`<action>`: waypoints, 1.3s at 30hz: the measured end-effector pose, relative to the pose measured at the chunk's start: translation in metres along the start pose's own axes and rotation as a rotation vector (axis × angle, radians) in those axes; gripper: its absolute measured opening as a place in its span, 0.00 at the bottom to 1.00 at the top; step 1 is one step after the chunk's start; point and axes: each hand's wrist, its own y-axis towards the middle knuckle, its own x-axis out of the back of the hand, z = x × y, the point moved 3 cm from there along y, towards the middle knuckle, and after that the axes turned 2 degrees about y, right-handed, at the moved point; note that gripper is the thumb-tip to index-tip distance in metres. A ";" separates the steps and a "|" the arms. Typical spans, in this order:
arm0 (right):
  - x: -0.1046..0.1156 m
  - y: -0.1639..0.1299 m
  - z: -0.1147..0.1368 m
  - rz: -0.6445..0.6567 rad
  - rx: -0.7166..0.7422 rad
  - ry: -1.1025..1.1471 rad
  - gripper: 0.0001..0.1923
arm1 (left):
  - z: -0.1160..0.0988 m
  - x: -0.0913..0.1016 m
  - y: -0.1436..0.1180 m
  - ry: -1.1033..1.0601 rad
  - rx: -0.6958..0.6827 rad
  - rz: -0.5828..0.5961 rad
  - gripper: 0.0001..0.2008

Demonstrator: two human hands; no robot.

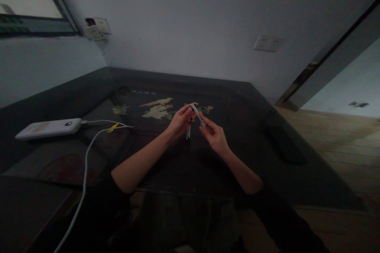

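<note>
Small white strip [196,112], tilted, pinched mid-air

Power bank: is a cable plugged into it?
Yes, a white cable runs from the right end of the power bank lying on the dark table.

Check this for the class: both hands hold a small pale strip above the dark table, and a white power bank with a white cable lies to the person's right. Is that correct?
Not quite. The head view shows the power bank and its cable to the person's left, not right. The rest stands: left hand and right hand hold the small pale strip above the dark table.
</note>
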 end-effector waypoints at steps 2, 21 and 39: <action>-0.001 -0.001 0.001 0.011 0.001 0.009 0.25 | 0.000 0.000 0.001 0.002 -0.014 0.010 0.20; 0.009 0.004 -0.006 -0.082 0.019 -0.057 0.27 | 0.003 0.003 0.001 -0.015 0.031 -0.023 0.23; 0.001 0.000 0.001 0.014 0.010 0.013 0.24 | 0.002 0.001 0.002 -0.001 -0.008 0.019 0.20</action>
